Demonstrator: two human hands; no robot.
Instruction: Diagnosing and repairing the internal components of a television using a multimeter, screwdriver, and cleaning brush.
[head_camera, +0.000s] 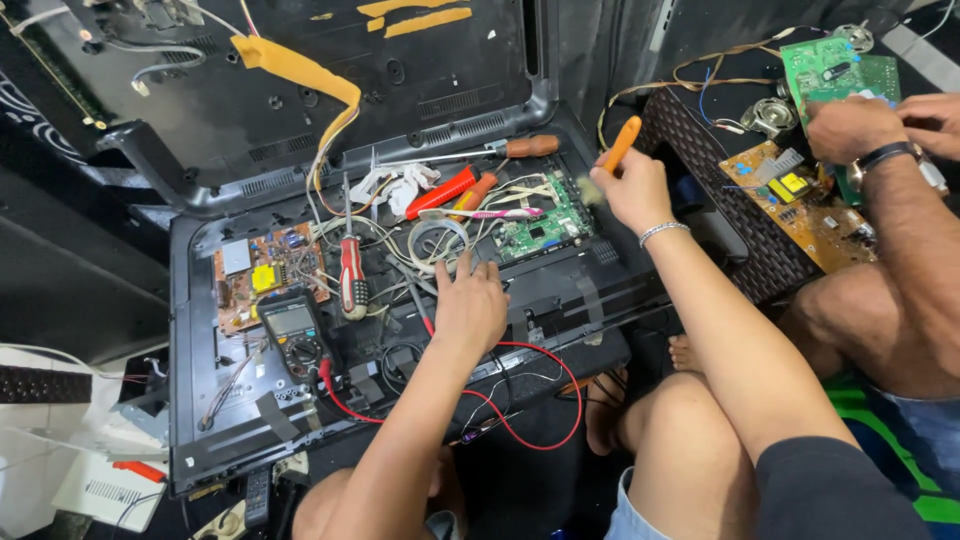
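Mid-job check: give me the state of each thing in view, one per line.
Television back panel: opened, lying flat, boards exposed.
Green circuit board: uncovered, wired in.
Brush: gripped in right hand, bristles at the green board.
Left hand: flat on the panel, holding nothing.
Multimeter: lying face up; display unreadable.
Red screwdriver: lying loose.

A single head-worn camera looked steeply down from close above the person's knees onto the opened back of a flat television (200, 300) lying on the floor. It faced forward and slightly left, so the left hand (468, 305) sat near centre and the right hand (632, 190) above it. A second person's arm (900, 200) crossed the right edge.
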